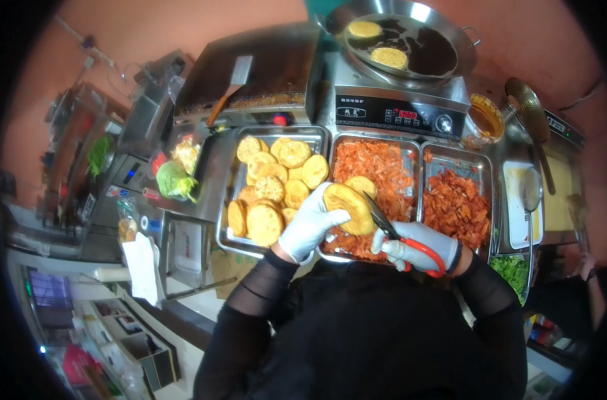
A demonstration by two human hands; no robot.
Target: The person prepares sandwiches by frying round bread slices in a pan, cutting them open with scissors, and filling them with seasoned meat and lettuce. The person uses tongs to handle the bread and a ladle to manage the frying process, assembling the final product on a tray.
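In a white glove, my left hand (309,220) holds a round golden flatbread (348,210) tilted over a steel tray (416,155) of reddish chopped filling (368,162). My right hand (423,242), also gloved, grips red-handled scissors (383,222). Their dark blades meet the bread's right edge; whether they have cut into it I cannot tell. Just behind, a second flatbread (362,186) shows partly, its lower part covered by the held one. To the left, a steel tray (223,200) carries several more flatbreads (264,225), some leaning on each other.
Beyond the trays, an induction cooker (403,117) bears a wok (433,47) of oil with two breads frying. A spatula (231,90) lies on the griddle (198,85). Another filling tray (456,155), a ladle (531,195) and lettuce (511,272) are rightward. A co-worker's arm (596,295) shows far right.
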